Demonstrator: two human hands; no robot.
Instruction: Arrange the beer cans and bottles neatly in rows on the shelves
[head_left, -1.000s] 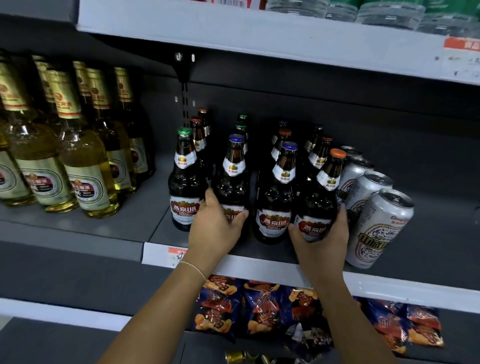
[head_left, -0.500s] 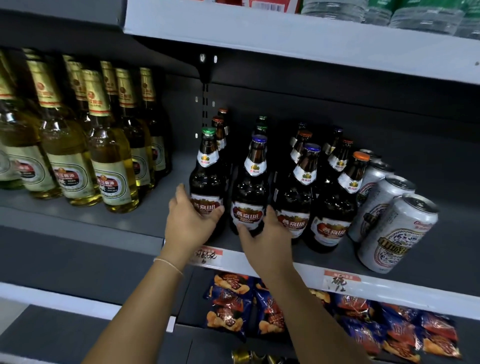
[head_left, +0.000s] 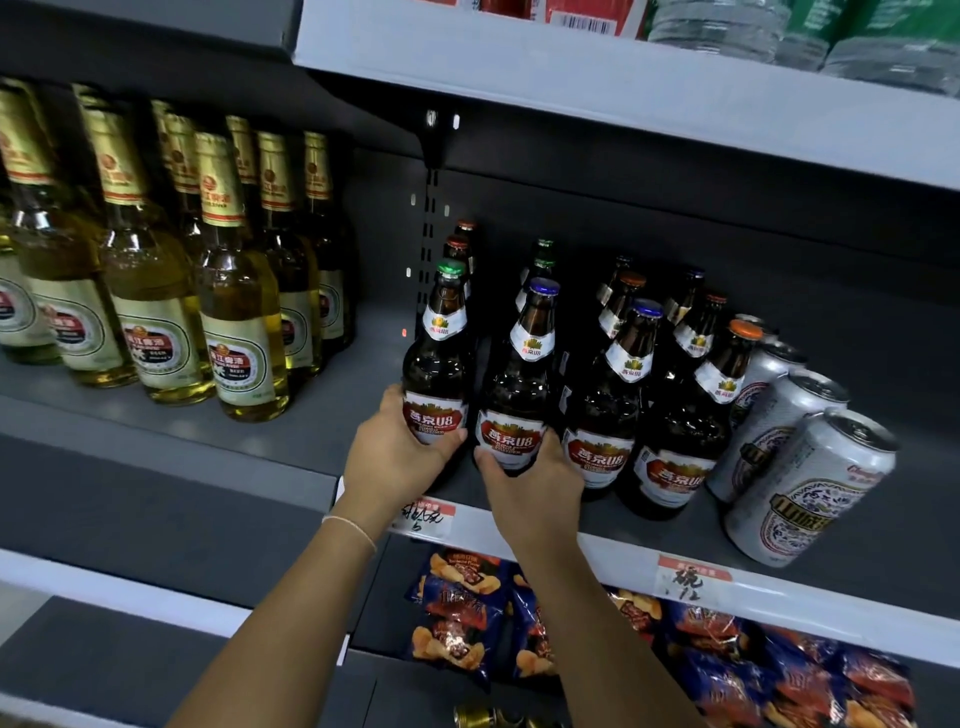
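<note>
Green-capped bottle (head_left: 440, 358): dark brown glass, red and white label; stands upright at the front left of the dark-bottle group on the grey shelf (head_left: 332, 410).
Blue-capped bottle (head_left: 522, 384): same make, upright, just beside the green-capped bottle on its right, at the shelf's front edge.
Left hand (head_left: 387, 457): grip wrapped round the lower body of the green-capped bottle, thumb across the label; a thin bracelet (head_left: 350, 527) sits on the wrist.
Right hand (head_left: 535, 486): grip curled round the base of the blue-capped bottle, fingertips on the label's lower edge.
Remaining dark bottles (head_left: 675, 410): two more front bottles to the right, blue cap and orange cap, with further bottles in rows behind them.
Silver cans (head_left: 810, 483): one row running front to back at the right end, just beside the orange-capped bottle.
Pale bottles (head_left: 234, 312): clear glass, gold foil necks, grouped in rows on the left section of the shelf, well apart from the dark bottles.
Price tags (head_left: 691, 577): handwritten, fixed to the white shelf lip.
Snack packets (head_left: 462, 613): blue and orange, lying on the shelf below.
Upper shelf: water bottles (head_left: 727, 26), partly in view.
</note>
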